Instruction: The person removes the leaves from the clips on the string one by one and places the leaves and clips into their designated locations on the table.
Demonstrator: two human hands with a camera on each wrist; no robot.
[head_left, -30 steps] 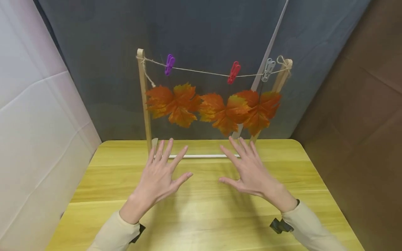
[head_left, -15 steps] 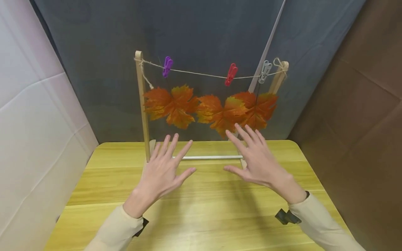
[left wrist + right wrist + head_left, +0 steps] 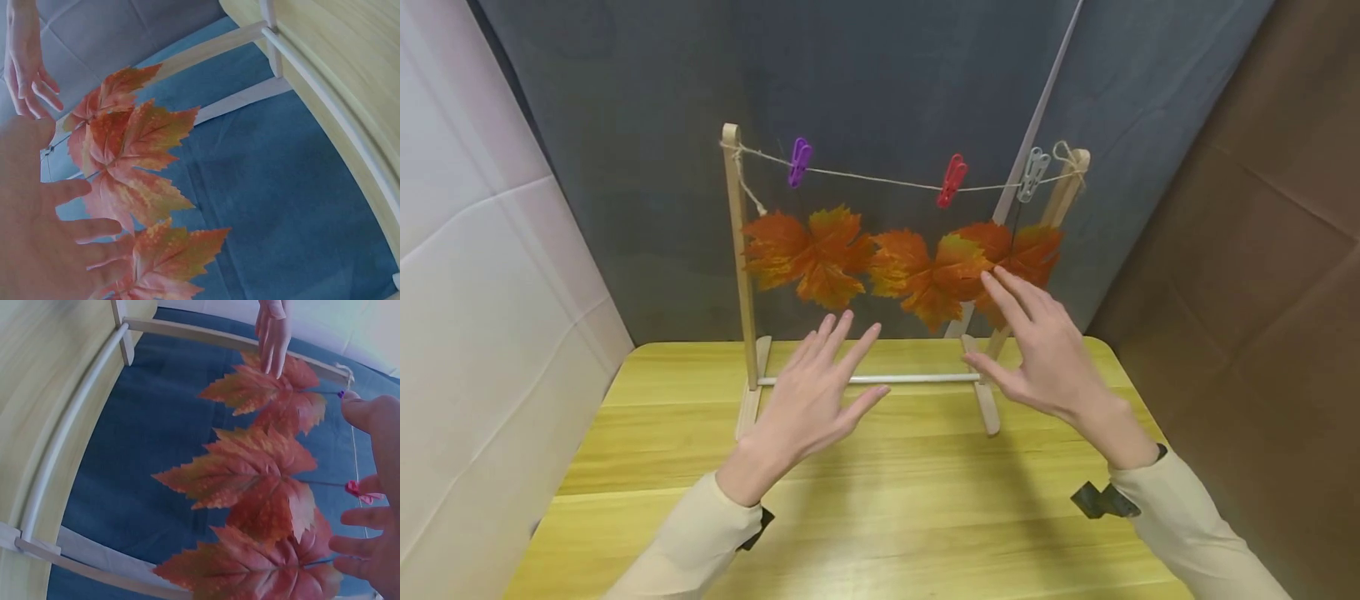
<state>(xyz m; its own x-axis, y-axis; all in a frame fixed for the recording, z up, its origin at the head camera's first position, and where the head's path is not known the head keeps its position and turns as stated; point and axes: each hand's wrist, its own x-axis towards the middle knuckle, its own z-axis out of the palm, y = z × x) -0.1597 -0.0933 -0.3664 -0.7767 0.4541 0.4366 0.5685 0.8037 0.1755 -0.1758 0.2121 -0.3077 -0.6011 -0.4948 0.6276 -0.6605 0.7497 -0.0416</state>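
Three orange maple leaves hang in a row by their stems from a string [image 3: 880,177]: a left leaf [image 3: 812,254], a middle leaf [image 3: 928,279] and a right leaf [image 3: 1037,248]. A purple clothespin [image 3: 800,162], a red clothespin [image 3: 952,181] and a grey clothespin [image 3: 1033,175] grip the string above them. My left hand [image 3: 812,400], fingers spread and holding nothing, hovers below the left leaf. My right hand [image 3: 1045,354], likewise bare, is raised higher; its fingertips overlap the right leaf in the head view.
The string is tied between two wooden posts, a left post [image 3: 741,258] and a right post [image 3: 1063,196], joined low down by a white rod [image 3: 917,378]. This frame stands at the back of a wood-grain table [image 3: 880,500]. Grey cloth [image 3: 880,75] hangs behind.
My right hand has risen up and to the right, toward the right leaf. My left hand has shifted slightly right and up. Leaves and clothespins keep their places on the string.
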